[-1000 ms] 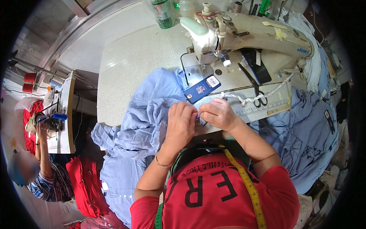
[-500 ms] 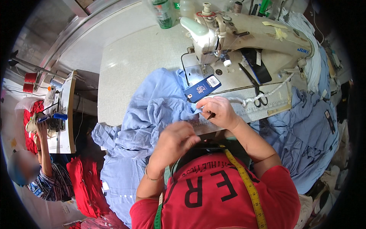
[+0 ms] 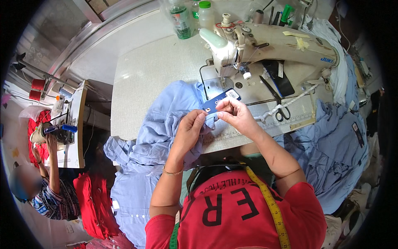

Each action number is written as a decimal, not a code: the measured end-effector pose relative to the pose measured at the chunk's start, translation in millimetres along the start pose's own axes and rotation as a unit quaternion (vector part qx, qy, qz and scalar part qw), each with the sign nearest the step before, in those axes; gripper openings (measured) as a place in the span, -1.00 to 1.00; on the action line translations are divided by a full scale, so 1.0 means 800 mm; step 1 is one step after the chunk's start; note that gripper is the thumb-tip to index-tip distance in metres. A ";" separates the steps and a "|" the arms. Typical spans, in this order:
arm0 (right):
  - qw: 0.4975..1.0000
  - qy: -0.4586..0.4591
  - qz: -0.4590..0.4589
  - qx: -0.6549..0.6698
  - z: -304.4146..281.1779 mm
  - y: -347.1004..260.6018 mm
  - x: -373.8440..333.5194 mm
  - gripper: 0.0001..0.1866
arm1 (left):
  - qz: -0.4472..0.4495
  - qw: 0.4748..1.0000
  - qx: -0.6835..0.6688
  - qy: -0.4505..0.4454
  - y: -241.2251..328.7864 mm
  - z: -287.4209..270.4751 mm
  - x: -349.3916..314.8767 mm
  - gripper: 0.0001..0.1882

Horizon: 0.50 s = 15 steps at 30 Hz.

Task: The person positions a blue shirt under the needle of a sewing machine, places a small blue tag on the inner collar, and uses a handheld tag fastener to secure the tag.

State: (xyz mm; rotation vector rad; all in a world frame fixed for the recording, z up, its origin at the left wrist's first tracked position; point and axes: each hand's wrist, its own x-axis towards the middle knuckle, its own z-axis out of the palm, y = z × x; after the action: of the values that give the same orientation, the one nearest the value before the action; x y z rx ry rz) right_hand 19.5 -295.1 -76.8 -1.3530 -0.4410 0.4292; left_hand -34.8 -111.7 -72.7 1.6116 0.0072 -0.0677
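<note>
A light blue garment [image 3: 166, 110] lies bunched on the sewing table's near side and hangs over its front edge. My left hand [image 3: 190, 128] pinches its gathered cloth between thumb and fingers. Close by on the right, my right hand [image 3: 236, 117] is closed at the garment's edge, thumb against the fingers; its exact hold is partly hidden. A dark blue hang tag [image 3: 213, 104] with a white sticker lies just beyond both hands, partly covered by my right fingers. Behind it stands a cream sewing machine [image 3: 286, 39], its needle area beyond the tag.
Black scissors [image 3: 273, 93] and a dark phone [image 3: 280, 79] lie right of the needle area. A twisted white cord [image 3: 286, 103] crosses the table. Bottles [image 3: 181, 20] stand at the back. More blue garments [image 3: 336, 153] hang at right. A person [image 3: 54, 195] works at another machine on the left.
My left hand has moved forward from a blurred position nearer my body and now pinches the cloth. The small dark tool in my right hand no longer shows. My right fingers now overlap the tag.
</note>
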 end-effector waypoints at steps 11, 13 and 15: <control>0.983 0.042 -0.072 -0.165 0.008 0.000 -0.007 -0.85 | 0.017 0.999 0.036 0.012 -0.001 0.006 -0.001 -0.85; 0.977 0.050 -0.088 -0.185 0.009 0.000 -0.007 -0.85 | 0.011 1.000 0.014 0.018 -0.004 0.008 -0.002 -0.85; 0.972 0.060 -0.111 -0.200 0.011 -0.001 -0.008 -0.84 | 0.017 1.000 -0.003 0.014 -0.012 0.007 -0.001 -0.87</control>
State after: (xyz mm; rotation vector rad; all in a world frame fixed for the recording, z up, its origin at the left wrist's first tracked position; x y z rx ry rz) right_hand 9.9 -291.4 -75.3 -1.6856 -0.5931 0.0710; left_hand -36.4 -117.2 -82.7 1.6069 0.0023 -0.0188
